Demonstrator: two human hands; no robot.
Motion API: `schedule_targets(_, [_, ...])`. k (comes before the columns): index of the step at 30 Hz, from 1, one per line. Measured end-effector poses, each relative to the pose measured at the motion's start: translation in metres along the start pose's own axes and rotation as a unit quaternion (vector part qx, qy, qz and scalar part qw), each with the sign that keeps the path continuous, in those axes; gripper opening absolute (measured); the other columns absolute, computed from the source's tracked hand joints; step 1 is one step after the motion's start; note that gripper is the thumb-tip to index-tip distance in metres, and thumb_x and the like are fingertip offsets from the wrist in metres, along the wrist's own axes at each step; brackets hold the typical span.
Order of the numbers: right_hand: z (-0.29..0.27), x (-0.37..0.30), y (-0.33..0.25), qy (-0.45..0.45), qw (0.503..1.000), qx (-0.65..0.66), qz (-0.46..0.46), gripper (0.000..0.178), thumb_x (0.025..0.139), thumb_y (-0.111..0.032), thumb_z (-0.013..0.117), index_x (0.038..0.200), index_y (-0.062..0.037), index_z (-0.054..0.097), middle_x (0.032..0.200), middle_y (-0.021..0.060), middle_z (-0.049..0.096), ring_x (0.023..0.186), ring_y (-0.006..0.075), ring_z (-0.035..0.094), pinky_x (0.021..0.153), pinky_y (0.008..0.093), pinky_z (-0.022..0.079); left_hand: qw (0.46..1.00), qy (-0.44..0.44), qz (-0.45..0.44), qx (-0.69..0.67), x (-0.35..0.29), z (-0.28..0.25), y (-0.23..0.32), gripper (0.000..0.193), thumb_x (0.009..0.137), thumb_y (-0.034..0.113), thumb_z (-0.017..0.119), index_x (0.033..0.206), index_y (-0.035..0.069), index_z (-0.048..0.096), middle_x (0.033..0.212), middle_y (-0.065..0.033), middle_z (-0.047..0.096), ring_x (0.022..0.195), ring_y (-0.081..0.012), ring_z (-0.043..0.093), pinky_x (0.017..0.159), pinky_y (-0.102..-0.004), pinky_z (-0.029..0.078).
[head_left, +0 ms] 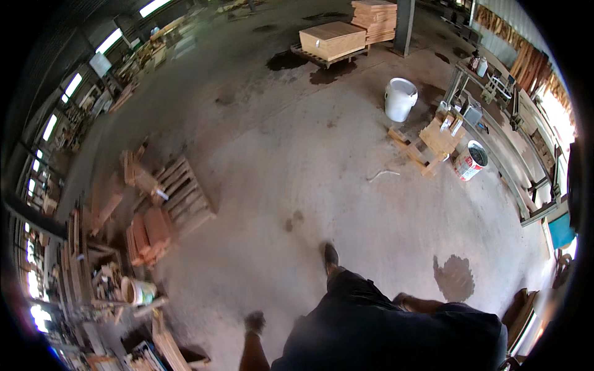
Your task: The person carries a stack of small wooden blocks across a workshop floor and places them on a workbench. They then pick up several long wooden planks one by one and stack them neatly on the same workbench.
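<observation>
My left hand [254, 323] hangs low beside my body over the concrete floor [260, 272]. It is dark and smeared, so its fingers cannot be made out, and no held thing shows in it. My right hand is not in the picture. Below me are my dark clothes, with one shoe [331, 255] set forward on the floor and the other leg behind to the right. Nearest on the left lie stacked reddish boards [150, 235] beside a wooden pallet [189, 195].
Ahead, a large plywood box [334, 41] rests on a pallet near a steel post [404, 28]. To the right stand a white bucket [400, 100], a bucket with dark contents [471, 161] and a long metal-framed bench [489, 133]. A wet patch [455, 277] marks the floor.
</observation>
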State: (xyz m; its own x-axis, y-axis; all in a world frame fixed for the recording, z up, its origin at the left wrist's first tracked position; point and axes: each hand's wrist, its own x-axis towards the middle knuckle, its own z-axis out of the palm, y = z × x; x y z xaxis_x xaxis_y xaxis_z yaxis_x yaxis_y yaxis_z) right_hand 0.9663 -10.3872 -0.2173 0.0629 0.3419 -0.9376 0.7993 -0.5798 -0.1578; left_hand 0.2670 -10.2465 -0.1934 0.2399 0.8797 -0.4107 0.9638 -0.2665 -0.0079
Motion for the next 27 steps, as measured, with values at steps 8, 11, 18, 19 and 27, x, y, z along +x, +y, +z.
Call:
schedule_targets(8, [-0.425, 0.095, -0.362, 0.280, 0.902, -0.181, -0.274, 0.054, 0.103, -0.052, 0.057, 0.095, -0.0018, 0.075, 0.102, 0.0203, 0.076, 0.092, 0.0374, 0.073, 0.078, 0.0500, 0.054, 0.953, -0.218, -0.079, -0.195, 0.155, -0.096, 0.059, 0.023, 0.095, 0.038, 0.064, 0.108, 0.018, 0.067, 0.121, -0.0042, 0.070, 0.111, -0.0235, 0.067, 0.082, -0.0487, 0.055])
schedule_targets(11, [-0.533, 0.057, -0.485, 0.296, 0.918, 0.059, -0.258, 0.054, 0.103, -0.050, 0.058, 0.093, 0.0006, 0.073, 0.080, 0.0187, 0.072, 0.076, 0.0336, 0.069, 0.078, 0.0496, 0.055, 0.951, -0.193, -0.091, -0.224, 0.248, -0.120, 0.051, 0.022, 0.095, 0.037, 0.065, 0.105, 0.018, 0.067, 0.118, -0.0032, 0.070, 0.108, -0.0237, 0.068, 0.080, -0.0483, 0.055])
schedule_targets(18, [-0.594, 0.251, -0.497, 0.375, 0.820, -0.233, -0.364, 0.063, 0.105, -0.059, 0.047, 0.101, -0.0028, 0.077, 0.083, 0.0204, 0.074, 0.086, 0.0383, 0.073, 0.083, 0.0513, 0.056, 0.959, -0.175, -0.026, -0.221, 0.452, -0.190, -0.030, 0.018, 0.095, 0.037, 0.067, 0.098, 0.019, 0.066, 0.110, -0.0011, 0.071, 0.101, -0.0241, 0.070, 0.075, -0.0474, 0.054])
schedule_targets(19, [-0.598, 0.262, -0.515, 0.275, 0.905, -0.220, -0.239, 0.064, 0.103, -0.062, 0.049, 0.092, -0.0063, 0.077, 0.078, 0.0202, 0.072, 0.081, 0.0375, 0.072, 0.082, 0.0509, 0.055, 0.965, -0.156, -0.036, -0.207, 0.474, -0.205, -0.050, 0.018, 0.095, 0.037, 0.067, 0.097, 0.019, 0.066, 0.108, -0.0007, 0.071, 0.100, -0.0241, 0.070, 0.075, -0.0473, 0.054])
schedule_targets(27, [-0.540, 0.217, -0.500, 0.035, 0.993, 0.105, 0.049, 0.061, 0.091, -0.066, 0.072, 0.077, -0.0069, 0.080, 0.070, 0.0120, 0.074, 0.062, 0.0236, 0.068, 0.066, 0.0448, 0.057, 0.943, 0.140, 0.176, 0.246, 0.808, -0.379, -0.301, 0.018, 0.096, 0.037, 0.069, 0.091, 0.019, 0.066, 0.101, 0.0010, 0.072, 0.093, -0.0246, 0.072, 0.070, -0.0464, 0.054])
